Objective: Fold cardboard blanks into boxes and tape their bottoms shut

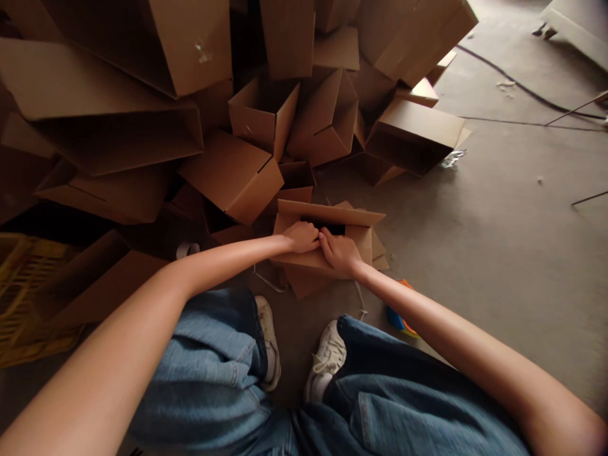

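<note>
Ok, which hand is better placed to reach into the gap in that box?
Likely the right hand: its fingers sit centrally below the dark gap in the cardboard box, while the left hand lies toward the gap's left end.

Nothing legible in view. The open carton (327,212) shows plain brown cardboard, no readable print. Same for the large carton (190,57) at top; the pale scuffed patch on it doesn't read as text. No readable marking on the yellow plastic crate (21,285) either.
</note>
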Demonstrator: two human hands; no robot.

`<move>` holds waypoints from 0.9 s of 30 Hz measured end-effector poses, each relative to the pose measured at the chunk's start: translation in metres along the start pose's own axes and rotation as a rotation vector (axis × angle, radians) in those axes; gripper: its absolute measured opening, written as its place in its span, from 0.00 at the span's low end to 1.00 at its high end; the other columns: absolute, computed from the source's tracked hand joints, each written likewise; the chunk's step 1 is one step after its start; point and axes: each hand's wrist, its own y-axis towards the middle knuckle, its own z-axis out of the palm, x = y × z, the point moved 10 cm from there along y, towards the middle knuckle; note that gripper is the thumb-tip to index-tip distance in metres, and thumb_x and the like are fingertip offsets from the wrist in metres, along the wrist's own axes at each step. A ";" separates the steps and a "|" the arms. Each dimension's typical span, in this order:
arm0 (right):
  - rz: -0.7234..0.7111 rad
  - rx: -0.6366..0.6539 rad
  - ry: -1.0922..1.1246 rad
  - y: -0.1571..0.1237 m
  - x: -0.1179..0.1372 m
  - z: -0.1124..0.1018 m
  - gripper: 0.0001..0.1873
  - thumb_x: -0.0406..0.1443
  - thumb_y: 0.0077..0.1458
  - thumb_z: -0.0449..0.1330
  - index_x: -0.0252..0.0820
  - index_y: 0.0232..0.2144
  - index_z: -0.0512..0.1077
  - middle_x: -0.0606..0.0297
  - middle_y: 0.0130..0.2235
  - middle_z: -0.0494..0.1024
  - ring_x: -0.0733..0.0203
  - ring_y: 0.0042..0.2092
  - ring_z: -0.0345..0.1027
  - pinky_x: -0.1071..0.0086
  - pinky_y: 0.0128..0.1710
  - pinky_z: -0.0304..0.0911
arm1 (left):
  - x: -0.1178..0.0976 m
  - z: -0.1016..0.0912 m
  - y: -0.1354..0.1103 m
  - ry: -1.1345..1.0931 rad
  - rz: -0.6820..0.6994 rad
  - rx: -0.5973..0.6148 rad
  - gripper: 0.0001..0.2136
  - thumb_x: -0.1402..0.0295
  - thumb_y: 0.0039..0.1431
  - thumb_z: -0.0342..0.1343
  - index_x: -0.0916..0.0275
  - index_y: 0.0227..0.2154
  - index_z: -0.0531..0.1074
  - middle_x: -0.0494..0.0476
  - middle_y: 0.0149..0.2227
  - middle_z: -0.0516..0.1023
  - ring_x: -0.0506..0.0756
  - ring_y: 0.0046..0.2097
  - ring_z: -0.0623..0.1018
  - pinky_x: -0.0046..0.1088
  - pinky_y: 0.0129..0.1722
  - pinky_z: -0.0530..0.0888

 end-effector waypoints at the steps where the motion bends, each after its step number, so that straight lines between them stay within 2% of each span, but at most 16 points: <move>1: 0.001 0.002 0.002 0.000 0.000 0.000 0.26 0.42 0.72 0.32 0.39 0.48 0.66 0.55 0.38 0.83 0.52 0.37 0.77 0.67 0.30 0.49 | 0.000 0.000 0.000 -0.001 -0.001 -0.001 0.19 0.63 0.67 0.48 0.70 0.37 0.82 0.70 0.35 0.83 0.62 0.38 0.82 0.35 0.39 0.73; 27: 0.014 0.018 0.006 -0.001 0.001 0.000 0.25 0.42 0.72 0.33 0.39 0.48 0.67 0.55 0.38 0.83 0.52 0.38 0.77 0.66 0.31 0.49 | -0.004 0.002 0.000 0.053 -0.001 0.026 0.20 0.64 0.68 0.45 0.70 0.38 0.82 0.70 0.37 0.83 0.62 0.39 0.82 0.35 0.39 0.72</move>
